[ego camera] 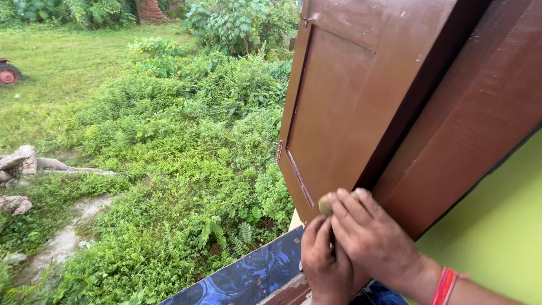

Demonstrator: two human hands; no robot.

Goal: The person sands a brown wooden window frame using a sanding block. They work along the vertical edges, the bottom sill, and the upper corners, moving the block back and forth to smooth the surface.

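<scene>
Hands (350, 248) meet at a small knob (324, 204) on the brown shutter's (333, 118) lower corner.

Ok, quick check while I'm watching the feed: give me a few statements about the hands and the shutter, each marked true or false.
1. The brown shutter stands swung open over greenery. True.
2. The right hand presses a small tan object against the shutter's lower edge. True.
3. The left hand is raised up at the shutter's top hinge. False: it sits low, beside the right hand, near the sill.
4. The right wrist is bare. False: it wears a red band.
</scene>
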